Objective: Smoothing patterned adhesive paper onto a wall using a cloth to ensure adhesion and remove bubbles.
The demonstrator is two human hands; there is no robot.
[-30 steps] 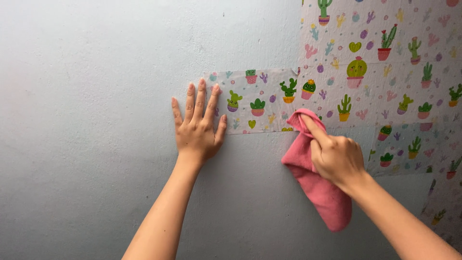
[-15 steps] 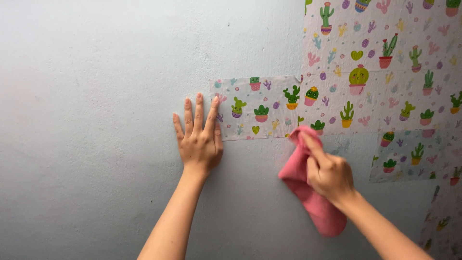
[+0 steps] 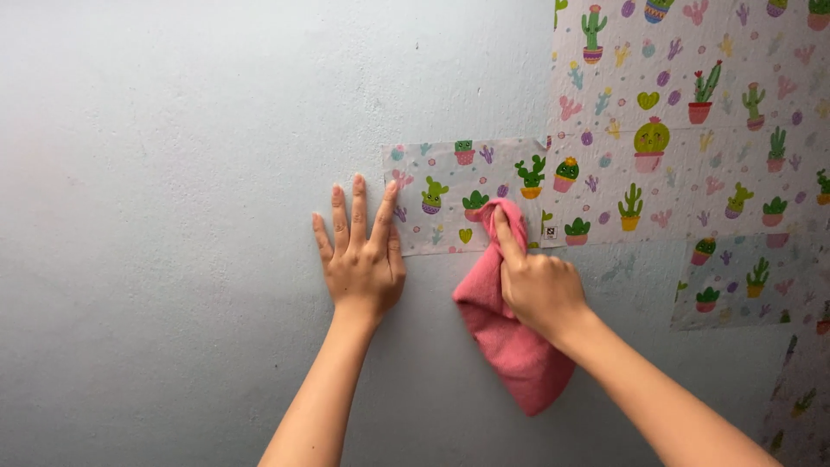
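Note:
My left hand [image 3: 361,255] lies flat on the pale blue wall [image 3: 190,173], fingers spread, its fingertips on the left edge of a small rectangular piece of cactus-patterned paper [image 3: 441,186]. My right hand [image 3: 538,281] grips a pink cloth [image 3: 510,346] and presses the cloth's top end against that piece, index finger stretched along the cloth. The rest of the cloth hangs down below the hand.
A large sheet of the same cactus-patterned paper [image 3: 692,112] covers the wall at the upper right, with an uneven lower edge stepping down to the right. Bare painted wall fills the left and bottom.
My right hand has slid the pink cloth leftward onto the middle of the small paper piece. My left hand has stayed at the piece's left edge while the view shifted slightly.

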